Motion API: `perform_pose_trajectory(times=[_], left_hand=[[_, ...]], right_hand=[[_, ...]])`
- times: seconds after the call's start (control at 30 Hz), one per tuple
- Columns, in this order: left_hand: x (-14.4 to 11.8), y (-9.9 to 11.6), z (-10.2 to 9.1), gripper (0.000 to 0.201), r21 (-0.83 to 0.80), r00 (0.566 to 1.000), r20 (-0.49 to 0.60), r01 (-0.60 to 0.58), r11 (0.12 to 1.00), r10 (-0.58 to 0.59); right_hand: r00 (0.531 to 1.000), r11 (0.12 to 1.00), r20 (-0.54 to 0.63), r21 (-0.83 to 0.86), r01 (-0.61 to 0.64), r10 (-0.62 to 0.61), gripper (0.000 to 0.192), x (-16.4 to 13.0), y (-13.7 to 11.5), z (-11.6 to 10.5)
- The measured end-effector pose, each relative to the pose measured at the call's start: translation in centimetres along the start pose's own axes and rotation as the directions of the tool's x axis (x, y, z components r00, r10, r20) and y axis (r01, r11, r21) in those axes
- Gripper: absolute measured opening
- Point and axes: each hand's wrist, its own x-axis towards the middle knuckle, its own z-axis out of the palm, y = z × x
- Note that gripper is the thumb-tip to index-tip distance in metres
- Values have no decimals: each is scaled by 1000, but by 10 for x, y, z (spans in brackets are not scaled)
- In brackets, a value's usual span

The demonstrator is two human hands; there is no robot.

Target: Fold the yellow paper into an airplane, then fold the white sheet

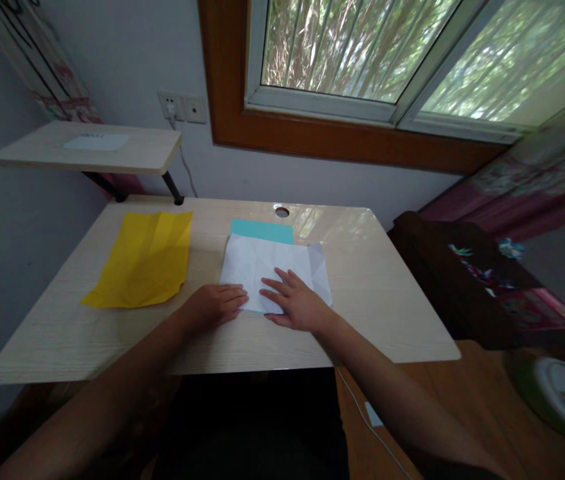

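Both hands pressed flat, palms down, fingers spread, gripping nothing: left hand [215,305] at 7 o'clock, right hand [293,303] at 5 o'clock of creased white paper sheet [275,267], lying mid pale wooden table [387,293], over turquoise sheet [262,231].

Dim room lit by the window [362,53]; glare on the desk [332,220], edges warped and blurred.

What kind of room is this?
Probably a room at home, at a small desk under a window. Both hands press on a white paper; a yellow paper lies beside it, and a wall socket sits nearby.
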Motion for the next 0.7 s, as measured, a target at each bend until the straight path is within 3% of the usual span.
perform_pose_trajectory(times=[0.4, 0.53, 0.7], left_hand=[[3, -4, -7, 39, -25, 996, 81, 29, 999, -27], [-5, -8, 0, 31, -44, 999, 12, 32, 999, -31], [-14, -14, 9, 25, -173, 985, -103, 120, 978, -139]], right_hand=[[998, 997, -36, -57, 43, -45, 47, 3, -4, 0], [997, 997, -57, -60, 55, -59, 45, 2, -2, -1], [998, 998, -50, -53, 23, -26, 46, 3, -6, -5]])
